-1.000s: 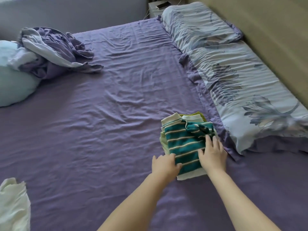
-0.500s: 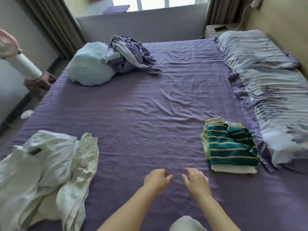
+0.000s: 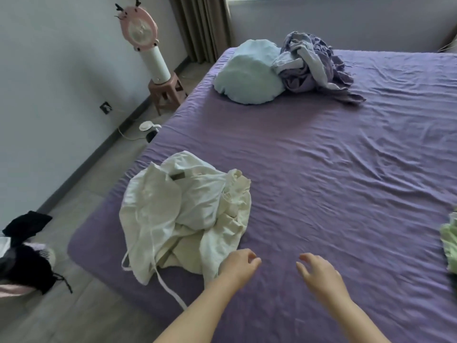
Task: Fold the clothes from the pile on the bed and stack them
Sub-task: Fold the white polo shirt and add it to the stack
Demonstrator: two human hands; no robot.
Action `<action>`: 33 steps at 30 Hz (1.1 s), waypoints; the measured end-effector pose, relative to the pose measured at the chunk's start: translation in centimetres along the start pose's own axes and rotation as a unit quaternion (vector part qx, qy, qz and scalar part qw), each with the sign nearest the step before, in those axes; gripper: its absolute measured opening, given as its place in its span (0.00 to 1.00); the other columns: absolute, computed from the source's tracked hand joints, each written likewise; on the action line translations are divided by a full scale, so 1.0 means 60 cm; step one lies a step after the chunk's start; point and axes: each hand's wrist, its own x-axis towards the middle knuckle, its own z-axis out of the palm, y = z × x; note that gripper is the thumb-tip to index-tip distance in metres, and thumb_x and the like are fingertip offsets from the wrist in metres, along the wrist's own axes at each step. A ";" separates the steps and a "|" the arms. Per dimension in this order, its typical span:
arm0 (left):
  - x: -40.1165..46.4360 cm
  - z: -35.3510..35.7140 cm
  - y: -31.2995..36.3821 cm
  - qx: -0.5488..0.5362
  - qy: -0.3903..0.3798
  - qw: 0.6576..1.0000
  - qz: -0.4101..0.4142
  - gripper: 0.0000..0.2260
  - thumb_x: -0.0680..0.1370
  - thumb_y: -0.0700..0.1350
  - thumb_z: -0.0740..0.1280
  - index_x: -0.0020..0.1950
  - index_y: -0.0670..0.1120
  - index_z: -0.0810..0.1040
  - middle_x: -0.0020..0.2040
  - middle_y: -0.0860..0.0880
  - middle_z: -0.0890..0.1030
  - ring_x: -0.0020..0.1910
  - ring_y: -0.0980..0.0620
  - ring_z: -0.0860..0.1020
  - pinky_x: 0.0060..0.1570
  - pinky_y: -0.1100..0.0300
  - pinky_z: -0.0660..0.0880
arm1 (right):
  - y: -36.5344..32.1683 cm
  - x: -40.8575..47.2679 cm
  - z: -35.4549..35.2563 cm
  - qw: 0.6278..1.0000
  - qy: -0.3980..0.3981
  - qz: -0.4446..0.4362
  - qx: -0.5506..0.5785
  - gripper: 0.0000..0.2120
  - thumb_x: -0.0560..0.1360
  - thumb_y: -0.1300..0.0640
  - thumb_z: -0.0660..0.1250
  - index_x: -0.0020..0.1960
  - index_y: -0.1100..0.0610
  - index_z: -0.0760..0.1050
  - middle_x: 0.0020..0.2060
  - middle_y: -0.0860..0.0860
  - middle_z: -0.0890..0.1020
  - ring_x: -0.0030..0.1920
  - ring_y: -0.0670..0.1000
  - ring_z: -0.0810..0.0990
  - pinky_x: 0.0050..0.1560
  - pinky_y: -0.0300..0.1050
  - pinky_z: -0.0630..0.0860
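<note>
Head view: white clothes (image 3: pixel 183 216) lie crumpled at the near left corner of the bed (image 3: pixel 346 169). Since a second ago both hands have let go of the folded stack (image 3: pixel 450 240), now at the bed's right edge; next garment likely. Left hand (image 3: pixel 238 264) empty, fingers loose, beside the clothes; right hand (image 3: pixel 319 271) empty, relaxed. No containers seen

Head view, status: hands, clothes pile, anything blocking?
Left hand and right hand open, empty, above the purple sheet. White clothes pile unfolded beside left hand. Nothing between.
</note>
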 end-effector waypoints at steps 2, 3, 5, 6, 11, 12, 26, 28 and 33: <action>0.015 -0.030 -0.055 -0.018 -0.002 1.000 -0.011 0.14 0.78 0.54 0.62 0.59 0.50 0.78 0.57 0.51 0.80 0.58 0.51 0.77 0.58 0.58 0.72 | -0.047 0.009 0.022 0.999 -0.007 -0.002 0.036 0.16 0.79 0.48 0.59 0.65 0.51 0.71 0.62 0.49 0.76 0.64 0.50 0.72 0.62 0.45 0.68; 0.025 -0.041 -0.083 -0.026 -0.002 1.000 -0.017 0.14 0.79 0.53 0.62 0.59 0.48 0.78 0.57 0.50 0.80 0.58 0.50 0.77 0.58 0.58 0.72 | -0.070 0.015 0.034 0.999 -0.011 -0.001 0.050 0.16 0.79 0.49 0.60 0.65 0.52 0.72 0.62 0.50 0.76 0.64 0.50 0.73 0.62 0.44 0.68; 0.044 -0.059 -0.130 -0.033 0.004 0.999 -0.025 0.14 0.79 0.50 0.62 0.60 0.46 0.78 0.59 0.48 0.79 0.60 0.50 0.76 0.58 0.59 0.72 | -0.112 0.023 0.059 0.997 -0.023 0.004 0.074 0.16 0.79 0.50 0.61 0.64 0.54 0.73 0.60 0.51 0.78 0.62 0.51 0.74 0.60 0.42 0.68; 0.053 -0.066 -0.151 -0.037 0.012 0.999 -0.031 0.14 0.79 0.50 0.62 0.61 0.46 0.78 0.61 0.48 0.78 0.61 0.50 0.75 0.59 0.59 0.71 | -0.131 0.026 0.071 0.996 -0.031 0.009 0.086 0.16 0.79 0.51 0.62 0.64 0.55 0.73 0.60 0.51 0.78 0.61 0.51 0.75 0.59 0.40 0.67; 0.090 -0.082 -0.225 -0.056 0.032 0.995 -0.072 0.18 0.79 0.50 0.61 0.68 0.48 0.72 0.66 0.47 0.71 0.62 0.48 0.73 0.59 0.54 0.73 | -0.201 0.036 0.119 0.990 -0.059 0.029 0.124 0.15 0.78 0.52 0.63 0.63 0.56 0.75 0.58 0.51 0.79 0.59 0.49 0.76 0.56 0.37 0.67; 0.098 -0.082 -0.232 -0.061 0.030 0.995 -0.076 0.19 0.79 0.50 0.62 0.69 0.49 0.70 0.66 0.47 0.70 0.62 0.48 0.73 0.59 0.54 0.73 | -0.211 0.040 0.123 0.989 -0.061 0.032 0.128 0.15 0.78 0.52 0.63 0.62 0.55 0.75 0.58 0.51 0.79 0.59 0.49 0.76 0.55 0.36 0.67; 0.187 -0.059 -0.242 -0.254 0.051 0.954 -0.150 0.15 0.78 0.43 0.65 0.65 0.43 0.74 0.58 0.47 0.79 0.55 0.49 0.77 0.51 0.61 0.72 | -0.261 0.149 0.172 0.983 -0.074 0.081 0.149 0.09 0.78 0.52 0.61 0.55 0.52 0.76 0.51 0.46 0.80 0.50 0.46 0.76 0.43 0.36 0.66; 0.176 -0.058 -0.248 -0.297 0.073 0.938 -0.162 0.14 0.79 0.43 0.64 0.64 0.43 0.75 0.58 0.48 0.79 0.53 0.52 0.76 0.49 0.63 0.69 | -0.258 0.147 0.168 0.980 -0.068 0.095 0.158 0.07 0.78 0.53 0.61 0.53 0.51 0.76 0.45 0.43 0.79 0.46 0.44 0.75 0.39 0.36 0.65; 0.160 -0.066 -0.287 -0.342 0.105 0.914 -0.190 0.09 0.78 0.44 0.64 0.57 0.45 0.79 0.48 0.52 0.80 0.48 0.52 0.77 0.51 0.56 0.76 | -0.263 0.198 0.160 0.981 -0.058 0.099 0.154 0.07 0.78 0.53 0.61 0.51 0.53 0.75 0.51 0.49 0.81 0.47 0.48 0.76 0.39 0.37 0.68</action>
